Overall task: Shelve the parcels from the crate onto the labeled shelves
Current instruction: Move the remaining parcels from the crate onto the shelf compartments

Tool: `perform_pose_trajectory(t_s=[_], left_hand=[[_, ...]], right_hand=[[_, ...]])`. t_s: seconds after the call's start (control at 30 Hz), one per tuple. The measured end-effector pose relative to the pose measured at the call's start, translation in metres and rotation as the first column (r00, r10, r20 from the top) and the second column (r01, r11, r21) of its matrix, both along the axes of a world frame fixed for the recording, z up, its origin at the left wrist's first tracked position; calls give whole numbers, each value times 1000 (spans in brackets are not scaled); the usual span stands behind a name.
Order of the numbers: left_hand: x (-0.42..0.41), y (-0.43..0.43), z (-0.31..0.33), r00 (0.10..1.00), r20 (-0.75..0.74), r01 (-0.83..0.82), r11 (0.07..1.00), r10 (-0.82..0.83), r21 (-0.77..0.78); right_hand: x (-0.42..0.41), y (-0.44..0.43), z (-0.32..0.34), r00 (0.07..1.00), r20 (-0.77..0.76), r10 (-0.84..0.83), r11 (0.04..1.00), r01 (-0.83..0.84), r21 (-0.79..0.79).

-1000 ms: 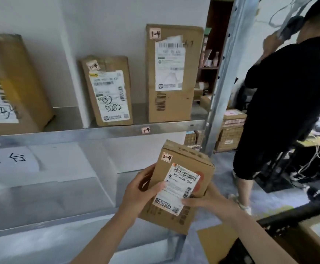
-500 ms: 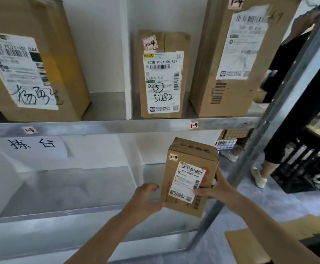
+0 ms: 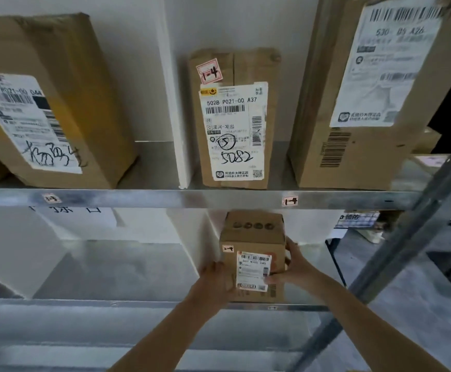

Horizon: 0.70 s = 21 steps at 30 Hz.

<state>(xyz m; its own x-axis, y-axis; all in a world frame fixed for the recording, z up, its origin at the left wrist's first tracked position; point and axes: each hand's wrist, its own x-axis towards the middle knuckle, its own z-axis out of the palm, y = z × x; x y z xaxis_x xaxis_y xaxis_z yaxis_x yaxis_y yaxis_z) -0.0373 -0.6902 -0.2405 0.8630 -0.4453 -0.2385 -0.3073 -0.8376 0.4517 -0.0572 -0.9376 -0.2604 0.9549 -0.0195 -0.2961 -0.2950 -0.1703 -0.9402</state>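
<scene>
At lower shelf (image 3: 111, 303) edge, parcel (image 3: 253, 237) upright, label (image 3: 252, 271) outward

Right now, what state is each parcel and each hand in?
Small brown cardboard parcel with white label: upright, closed, at the front edge of the lower metal shelf.
Left hand: grips the parcel's left side.
Right hand: grips its right side, thumb on the label.
Brown taped parcel marked 5082: upright, closed, on the upper metal shelf.
Large brown carton at left: closed, same shelf.
Tall brown carton at right: standing, top out of frame.

Brown parcel (image 3: 253, 237), white barcoded label (image 3: 252, 271)
</scene>
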Motion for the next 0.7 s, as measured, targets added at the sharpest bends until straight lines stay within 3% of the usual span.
perform_pose_trajectory(t_s=[0.23,0.47,0.63,0.7], left_hand=[[4,-15,-9,993,89,-70,997,71,-12],[6,-21,-21,976,32,-211,973,215,-92],[4,-16,-24,989,40,-137,982,143,-132],[0,-13,-25,990,42,-129,987,133,-97]], right_hand=[[23,-11,-27,996,30,85,996,-85,5],[21,-10,-36,988,66,141,989,-137,-56],[13,-8,-29,991,-7,134,986,-134,-95],[5,-7,-24,984,-62,165,968,-174,-182]])
